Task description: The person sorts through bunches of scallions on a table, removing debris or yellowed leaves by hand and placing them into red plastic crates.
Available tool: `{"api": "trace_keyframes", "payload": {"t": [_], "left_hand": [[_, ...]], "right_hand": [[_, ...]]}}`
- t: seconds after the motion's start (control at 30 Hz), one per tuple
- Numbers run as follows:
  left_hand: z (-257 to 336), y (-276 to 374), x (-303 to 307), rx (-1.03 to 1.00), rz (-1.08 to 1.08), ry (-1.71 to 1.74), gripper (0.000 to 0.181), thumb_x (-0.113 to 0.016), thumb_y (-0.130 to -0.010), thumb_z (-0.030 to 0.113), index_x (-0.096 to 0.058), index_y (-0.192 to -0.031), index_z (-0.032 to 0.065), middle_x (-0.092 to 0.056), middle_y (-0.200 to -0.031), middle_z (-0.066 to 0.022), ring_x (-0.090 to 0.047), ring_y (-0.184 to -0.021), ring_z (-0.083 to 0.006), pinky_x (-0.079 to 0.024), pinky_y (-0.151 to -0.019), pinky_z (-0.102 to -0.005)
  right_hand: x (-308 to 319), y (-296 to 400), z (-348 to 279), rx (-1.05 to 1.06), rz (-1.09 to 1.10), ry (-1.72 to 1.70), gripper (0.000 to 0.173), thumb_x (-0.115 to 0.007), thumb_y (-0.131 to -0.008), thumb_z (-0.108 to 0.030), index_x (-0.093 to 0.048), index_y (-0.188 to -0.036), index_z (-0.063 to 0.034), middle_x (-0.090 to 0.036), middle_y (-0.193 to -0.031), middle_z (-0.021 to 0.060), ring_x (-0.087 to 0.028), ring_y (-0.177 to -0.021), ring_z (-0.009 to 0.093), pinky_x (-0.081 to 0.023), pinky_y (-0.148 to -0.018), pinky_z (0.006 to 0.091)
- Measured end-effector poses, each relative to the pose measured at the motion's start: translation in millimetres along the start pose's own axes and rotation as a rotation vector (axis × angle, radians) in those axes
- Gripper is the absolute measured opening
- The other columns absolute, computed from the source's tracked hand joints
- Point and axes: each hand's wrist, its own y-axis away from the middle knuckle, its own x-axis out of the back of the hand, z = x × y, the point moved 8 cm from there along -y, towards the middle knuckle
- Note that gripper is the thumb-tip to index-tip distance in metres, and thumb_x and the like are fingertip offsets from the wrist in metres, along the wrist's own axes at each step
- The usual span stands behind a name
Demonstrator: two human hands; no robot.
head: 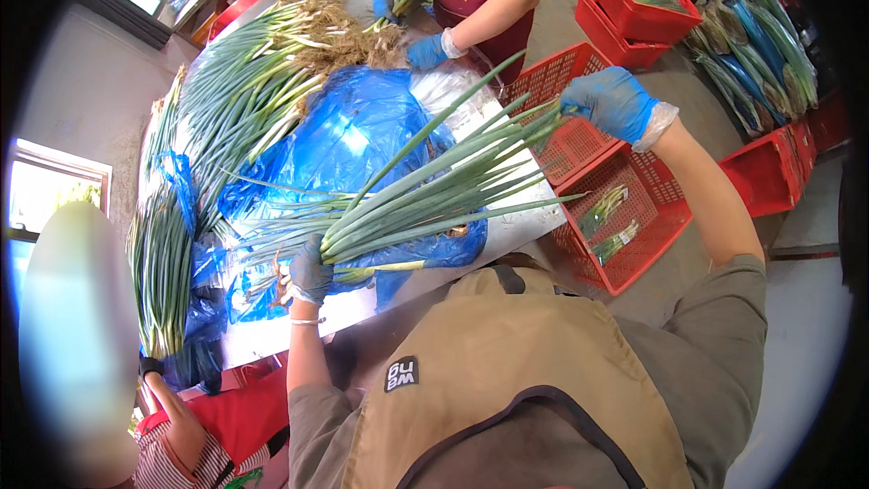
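A large bunch of green onions (434,183) lies slantwise above the near part of the table. Around its lower end closes my left hand (311,272), in a bluish glove, with roots and white stalk ends beside the wrist. My right hand (607,105), in a blue glove with a clear cuff, is raised at the right and pinches the leaf tips at the bunch's far end. Blue plastic sheeting (360,115) is spread under and behind the bunch. A big pile of green onions with roots (251,81) rests on the table's far left part.
A co-worker's gloved hands (426,52) handle green onions across the metal table (251,339). Another person's arm (173,414) is at the lower left. Red plastic crates (631,244) stand to the right, one holding small labelled bundles (614,242). Bagged green onions (760,54) are at the far right.
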Motion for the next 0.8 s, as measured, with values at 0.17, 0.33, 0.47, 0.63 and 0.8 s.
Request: {"api": "trace_keyframes", "payload": {"t": [0.17,0.33,0.47,0.63,0.8], "left_hand": [[-29.1,17.9,-9.6,0.049,0.042,-0.008,0.032,-0.062,-0.071,0.011,-0.052,-0.101,0.0098,-0.061,-0.08,-0.0186,-0.058,-0.074,-0.0388,-0.045,-0.062,-0.0445],[-31.3,24.7,-1.5,0.13,-0.056,-0.025,0.034,-0.06,-0.073,0.014,-0.052,-0.106,0.0098,-0.061,-0.083,-0.0196,-0.058,-0.078,-0.0392,-0.045,-0.063,-0.0449],[-31.8,17.3,2.3,0.202,-0.073,-0.048,0.033,-0.061,-0.072,0.013,-0.053,-0.104,0.0107,-0.06,-0.083,-0.0197,-0.058,-0.077,-0.0393,-0.045,-0.063,-0.0448],[-28.2,7.5,3.3,0.116,-0.023,-0.011,0.032,-0.061,-0.072,0.012,-0.052,-0.103,0.0112,-0.061,-0.082,-0.018,-0.058,-0.076,-0.0384,-0.046,-0.062,-0.0442],[-19.5,2.8,6.4,0.122,-0.066,0.021,0.035,-0.062,-0.071,0.012,-0.052,-0.104,0.0098,-0.061,-0.085,-0.0194,-0.059,-0.08,-0.0387,-0.047,-0.065,-0.0432]], "right_hand": [[25.8,18.6,120.9,-0.165,0.181,-1.715,0.021,-0.051,-0.09,-0.023,-0.061,-0.088,-0.0053,-0.053,-0.069,-0.0047,-0.041,-0.056,0.004,-0.031,-0.05,0.0162],[16.6,23.0,101.2,-0.575,0.379,-1.115,0.029,-0.049,-0.091,-0.032,-0.059,-0.086,-0.0048,-0.051,-0.068,-0.0054,-0.038,-0.055,0.003,-0.03,-0.049,0.0163],[13.5,-5.4,51.1,-0.361,0.29,-0.766,0.021,-0.055,-0.087,-0.028,-0.06,-0.087,-0.0075,-0.054,-0.067,0.0017,-0.046,-0.058,0.011,-0.039,-0.052,0.0234],[-12.7,-34.7,-24.7,0.006,0.124,0.199,0.015,-0.062,-0.076,-0.017,-0.061,-0.09,-0.0113,-0.059,-0.072,0.0121,-0.06,-0.068,0.028,-0.047,-0.057,0.0371],[-32.6,-40.3,-25.3,0.102,0.104,-0.262,0.008,-0.059,-0.075,-0.011,-0.065,-0.078,-0.0073,-0.063,-0.075,0.0113,-0.062,-0.071,0.023,-0.048,-0.063,0.0349]]}}
